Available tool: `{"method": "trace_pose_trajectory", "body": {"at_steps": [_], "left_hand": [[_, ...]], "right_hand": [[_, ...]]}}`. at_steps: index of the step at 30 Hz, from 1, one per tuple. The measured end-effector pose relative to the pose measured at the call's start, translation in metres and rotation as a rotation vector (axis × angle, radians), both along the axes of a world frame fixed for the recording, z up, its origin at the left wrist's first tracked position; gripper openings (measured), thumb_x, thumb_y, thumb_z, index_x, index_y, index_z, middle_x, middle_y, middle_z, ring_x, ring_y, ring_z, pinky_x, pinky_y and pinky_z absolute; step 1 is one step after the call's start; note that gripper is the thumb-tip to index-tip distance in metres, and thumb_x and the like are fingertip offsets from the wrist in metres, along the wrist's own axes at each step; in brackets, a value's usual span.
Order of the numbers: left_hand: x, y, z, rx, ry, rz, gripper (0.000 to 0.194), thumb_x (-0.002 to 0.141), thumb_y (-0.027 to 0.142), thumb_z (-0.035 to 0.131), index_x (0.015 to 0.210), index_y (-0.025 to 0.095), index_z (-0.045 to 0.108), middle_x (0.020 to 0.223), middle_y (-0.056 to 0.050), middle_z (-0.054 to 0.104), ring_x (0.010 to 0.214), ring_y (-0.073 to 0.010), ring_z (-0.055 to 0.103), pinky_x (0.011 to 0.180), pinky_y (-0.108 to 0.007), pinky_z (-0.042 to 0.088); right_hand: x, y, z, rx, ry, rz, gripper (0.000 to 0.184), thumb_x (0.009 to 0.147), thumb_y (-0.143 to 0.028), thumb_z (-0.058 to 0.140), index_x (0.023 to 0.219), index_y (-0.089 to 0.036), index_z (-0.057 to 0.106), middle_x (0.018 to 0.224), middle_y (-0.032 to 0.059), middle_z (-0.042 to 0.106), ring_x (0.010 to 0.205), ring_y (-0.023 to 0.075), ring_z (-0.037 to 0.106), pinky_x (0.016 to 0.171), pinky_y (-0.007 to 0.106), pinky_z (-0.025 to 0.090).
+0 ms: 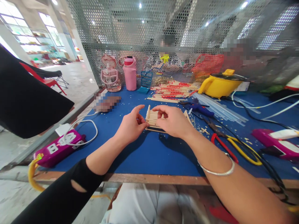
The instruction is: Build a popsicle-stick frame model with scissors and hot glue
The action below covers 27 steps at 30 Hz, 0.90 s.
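A small model built of pale wooden sticks [153, 116] sits low over the blue tabletop, between my two hands. My left hand [132, 124] grips its left end, the thumb at the lower corner and the index finger arched above. From the right, my right hand [175, 120] is closed over the model, thumb and fingertips on its sticks. That hand hides much of the model's right part; a slanted stick piece [187, 115] shows behind it. Loose wooden sticks with red marks [173, 90] lie piled behind the hands.
Blue-handled pliers [202, 109], red-and-yellow-handled pliers [220, 133] and clear glue sticks [220, 109] lie at right. A yellow pot [219, 85] stands behind them. Purple power strips [60, 149] with cables flank the work area. Pink bottles [130, 74] stand before a perforated metal screen [130, 28].
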<state>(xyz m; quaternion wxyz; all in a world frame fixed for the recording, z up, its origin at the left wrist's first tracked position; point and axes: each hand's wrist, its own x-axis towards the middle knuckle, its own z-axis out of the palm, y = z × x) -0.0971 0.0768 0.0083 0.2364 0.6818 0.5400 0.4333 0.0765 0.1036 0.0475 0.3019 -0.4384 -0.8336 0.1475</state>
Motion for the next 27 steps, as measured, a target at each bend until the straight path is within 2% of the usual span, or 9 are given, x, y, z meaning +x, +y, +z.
{"method": "trace_pose_trajectory", "body": {"at_steps": [2, 6, 13, 17, 19, 21, 22, 24, 27], "left_hand": [[0.0, 0.0, 0.0, -0.005, -0.009, -0.008, 0.066, 0.071, 0.019, 0.065, 0.132, 0.019, 0.041, 0.073, 0.003, 0.062, 0.064, -0.0121, 0.06, 0.07, -0.028, 0.05], [0.0, -0.001, 0.0, -0.011, -0.009, -0.018, 0.066, 0.071, 0.019, 0.064, 0.133, 0.018, 0.04, 0.072, 0.003, 0.061, 0.065, -0.0123, 0.06, 0.072, -0.028, 0.051], [-0.001, -0.001, 0.001, -0.014, 0.009, -0.026, 0.069, 0.07, 0.02, 0.064, 0.134, 0.019, 0.039, 0.074, 0.003, 0.062, 0.067, -0.013, 0.061, 0.073, -0.029, 0.051], [-0.002, -0.001, 0.002, -0.028, 0.015, -0.043, 0.074, 0.068, 0.019, 0.065, 0.136, 0.019, 0.038, 0.077, 0.002, 0.062, 0.069, -0.0133, 0.062, 0.076, -0.03, 0.051], [-0.003, -0.001, 0.001, -0.047, 0.016, -0.061, 0.077, 0.067, 0.019, 0.066, 0.138, 0.02, 0.035, 0.078, 0.002, 0.062, 0.07, -0.0136, 0.062, 0.074, -0.03, 0.051], [-0.005, 0.0, -0.001, -0.079, 0.03, -0.09, 0.081, 0.067, 0.02, 0.066, 0.14, 0.02, 0.031, 0.08, 0.001, 0.063, 0.07, -0.0143, 0.063, 0.072, -0.03, 0.051], [-0.005, 0.0, -0.003, -0.098, 0.041, -0.106, 0.083, 0.068, 0.02, 0.065, 0.142, 0.02, 0.028, 0.08, 0.001, 0.063, 0.07, -0.0148, 0.063, 0.072, -0.03, 0.051], [-0.005, 0.0, -0.005, -0.127, 0.067, -0.131, 0.085, 0.069, 0.019, 0.064, 0.144, 0.019, 0.023, 0.081, 0.0, 0.066, 0.072, -0.0163, 0.064, 0.074, -0.031, 0.051], [-0.002, 0.001, -0.007, -0.124, 0.119, -0.121, 0.084, 0.071, 0.019, 0.061, 0.145, 0.018, 0.023, 0.084, -0.002, 0.068, 0.075, -0.0186, 0.064, 0.075, -0.033, 0.05]], "right_hand": [[0.006, 0.002, 0.005, 0.068, 0.139, -0.015, 0.035, 0.07, -0.015, 0.05, 0.101, -0.016, 0.065, 0.074, 0.0002, 0.062, 0.063, 0.0116, 0.053, 0.062, 0.024, 0.04], [0.019, 0.007, 0.013, 0.18, 0.332, -0.136, 0.027, 0.075, -0.017, 0.047, 0.097, -0.016, 0.063, 0.072, 0.0005, 0.058, 0.065, 0.0127, 0.052, 0.063, 0.026, 0.042], [0.027, 0.01, 0.011, 0.228, 0.345, -0.254, 0.02, 0.079, -0.023, 0.048, 0.091, -0.019, 0.063, 0.07, 0.0002, 0.058, 0.063, 0.0122, 0.054, 0.058, 0.026, 0.041], [0.043, 0.023, 0.018, 0.363, 0.392, -0.351, 0.023, 0.083, -0.026, 0.047, 0.097, -0.018, 0.063, 0.073, 0.0014, 0.06, 0.063, 0.0114, 0.052, 0.058, 0.027, 0.04], [0.064, 0.04, 0.025, 0.37, 0.322, -0.448, 0.027, 0.085, -0.027, 0.044, 0.103, -0.017, 0.061, 0.075, 0.0026, 0.06, 0.063, 0.0103, 0.051, 0.058, 0.027, 0.039], [0.093, 0.058, 0.031, 0.199, 0.053, -0.52, 0.03, 0.085, -0.025, 0.042, 0.106, -0.017, 0.061, 0.076, 0.0041, 0.061, 0.062, 0.0093, 0.05, 0.057, 0.027, 0.037], [0.108, 0.067, 0.032, 0.141, -0.033, -0.513, 0.028, 0.083, -0.022, 0.046, 0.103, -0.015, 0.063, 0.076, 0.0048, 0.063, 0.062, 0.0099, 0.052, 0.058, 0.028, 0.037], [0.135, 0.078, 0.031, 0.02, -0.209, -0.498, 0.022, 0.076, -0.017, 0.055, 0.092, -0.014, 0.069, 0.073, 0.0069, 0.064, 0.066, 0.0129, 0.057, 0.06, 0.029, 0.037], [0.161, 0.084, 0.02, -0.109, -0.402, -0.488, 0.028, 0.058, -0.007, 0.067, 0.084, -0.015, 0.071, 0.08, 0.0104, 0.069, 0.071, 0.0198, 0.061, 0.059, 0.028, 0.038]]}}
